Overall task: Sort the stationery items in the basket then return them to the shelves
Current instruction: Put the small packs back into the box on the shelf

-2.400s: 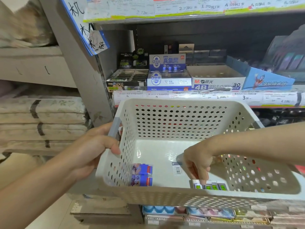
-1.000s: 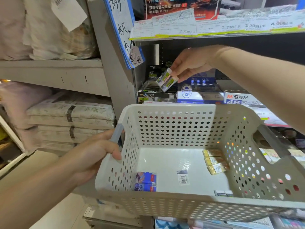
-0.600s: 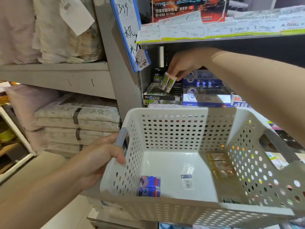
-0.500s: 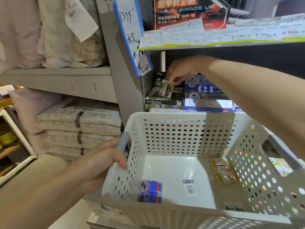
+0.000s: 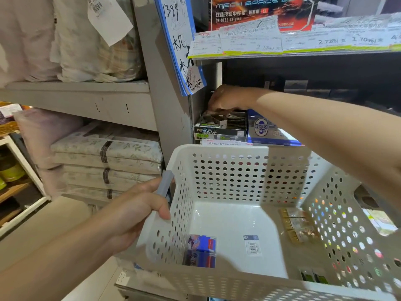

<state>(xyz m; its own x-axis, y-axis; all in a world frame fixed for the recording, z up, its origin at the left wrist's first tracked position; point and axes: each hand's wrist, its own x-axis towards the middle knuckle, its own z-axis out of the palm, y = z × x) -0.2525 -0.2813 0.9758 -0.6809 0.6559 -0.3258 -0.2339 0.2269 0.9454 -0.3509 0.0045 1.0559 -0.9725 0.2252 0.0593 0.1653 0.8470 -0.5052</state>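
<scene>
— Any room on that shelf?
— Little: the right hand (image 5: 225, 99) fills the gap between the upper shelf (image 5: 293, 53) and the black display box (image 5: 220, 126), hanging sign (image 5: 180, 44) crowding left.
— The basket (image 5: 230, 170)?
— Middle floor open; packets hug its near and right walls.

Bright, soft focus, bowed edges

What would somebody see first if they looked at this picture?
First, the big white basket with holes, front and centre, held at its grey handle by the left hand. Next, the right hand reaching over it into a black box on the shelf. Inside the basket, blue packs lie at the left and yellow packs at the right.
</scene>
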